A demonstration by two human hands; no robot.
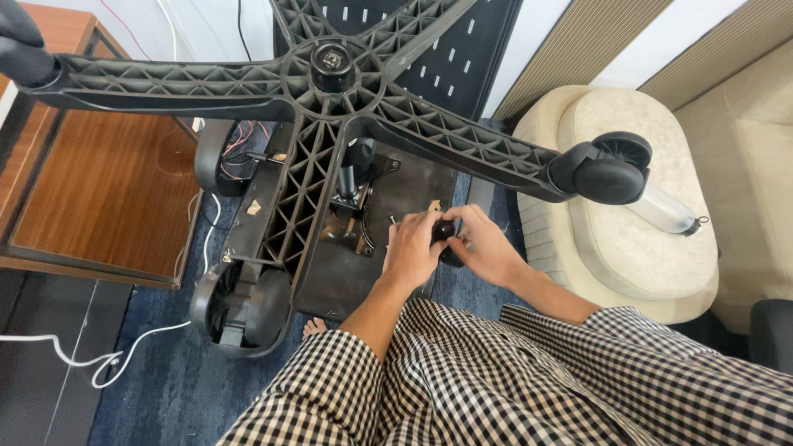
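Both hands pinch a small black knob (444,231) at the right edge of the upturned seat (396,186): left hand (410,248) curled beside it, right hand (485,246) cupping it. The chair base (330,99) spreads above, one caster (607,169) overhanging the cream ottoman (652,264) just right; blue carpet (157,380) lies open at lower left.

I see a black chair base (330,107) with black casters (607,169), ribbed in a lattice pattern. The small knob (446,231) between my hands is black too. My sleeves (462,380) are a black-and-cream check. The floor (157,380) is dark blue carpet, the cable (83,355) white, the ottoman (644,248) cream, the cabinet (99,190) reddish-brown wood.
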